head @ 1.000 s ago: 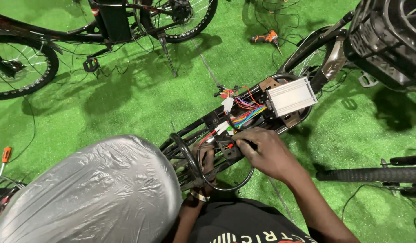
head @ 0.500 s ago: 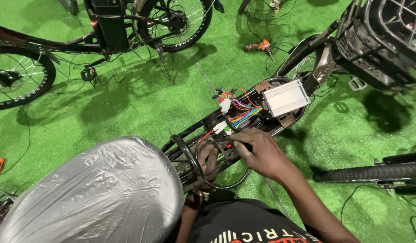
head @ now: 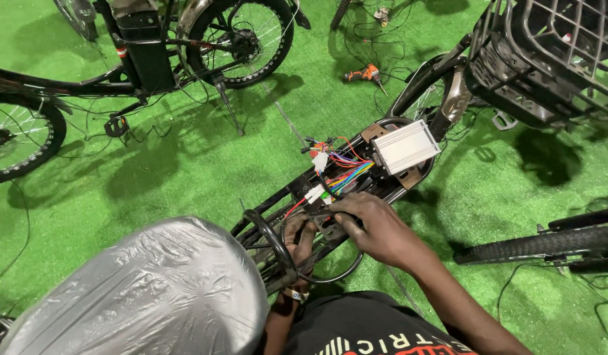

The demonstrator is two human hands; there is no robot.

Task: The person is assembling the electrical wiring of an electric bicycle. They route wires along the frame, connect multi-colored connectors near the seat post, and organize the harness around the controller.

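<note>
Hands at wiring behind the silver controller box (head: 405, 146).
Right hand (head: 376, 230) pinched a connector (head: 320, 215); left hand (head: 301, 238) gripped black cable (head: 268, 238). Steady support advisable.

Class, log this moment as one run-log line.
left hand: on black cable | right hand: pinching wires at frame | silver controller box: beside wires

Wire bundle (head: 346, 172) crowding frame (head: 277, 197) opening

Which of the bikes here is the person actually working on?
The bike frame in the middle: both hands, right hand and left hand, are in its coloured wires. The black bike stands untouched.
</note>
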